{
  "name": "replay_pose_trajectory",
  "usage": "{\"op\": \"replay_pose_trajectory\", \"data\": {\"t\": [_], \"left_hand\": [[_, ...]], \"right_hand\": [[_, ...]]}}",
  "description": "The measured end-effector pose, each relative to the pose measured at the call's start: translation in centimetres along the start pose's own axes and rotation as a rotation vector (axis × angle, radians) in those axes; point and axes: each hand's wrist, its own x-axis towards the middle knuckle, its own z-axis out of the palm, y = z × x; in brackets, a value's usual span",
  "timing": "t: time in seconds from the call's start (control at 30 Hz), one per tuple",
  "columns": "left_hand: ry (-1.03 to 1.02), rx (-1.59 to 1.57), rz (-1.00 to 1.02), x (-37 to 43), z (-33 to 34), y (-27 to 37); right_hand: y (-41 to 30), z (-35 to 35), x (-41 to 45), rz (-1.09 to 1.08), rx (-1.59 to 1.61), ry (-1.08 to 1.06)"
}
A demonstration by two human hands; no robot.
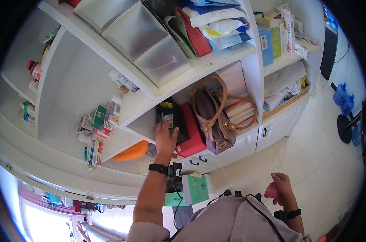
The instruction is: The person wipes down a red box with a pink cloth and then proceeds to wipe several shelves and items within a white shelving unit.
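Observation:
My left hand (165,136) reaches into a lower shelf compartment, its thumb spread from its fingers. The fingertips are at the front of a black package (180,133) with a label; whether they press on it is hard to tell. Beside that package stands a red box (193,140), and to its right a purple handbag (214,127) with tan handles leans out past the shelf edge. Lower right, over the floor, my right hand (283,186) is closed around a crumpled pink cloth (271,191).
Silver boxes (137,33) and soft packs (219,18) fill the shelf above. Small medicine boxes (99,116) stand on the left shelves. An orange object (131,151) lies low in the unit. A green carton (195,190) is by my body. Blue water bottles (343,98) stand far right.

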Motion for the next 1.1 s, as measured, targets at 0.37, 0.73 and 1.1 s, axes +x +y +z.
{"op": "replay_pose_trajectory", "data": {"t": [0.37, 0.73, 1.1], "left_hand": [[-0.119, 0.249, -0.015, -0.6, -0.8, 0.2], [-0.21, 0.214, -0.048, 0.5, -0.9, -0.9], [-0.145, 0.053, -0.051, -0.4, -1.9, -0.6]], "right_hand": [[0.2, 0.0, -0.3, -0.041, -0.072, -0.012], [-0.9, 0.6, -1.5, 0.026, 0.017, -0.018], [-1.4, 0.5, -3.6, 0.043, 0.014, 0.02]]}}
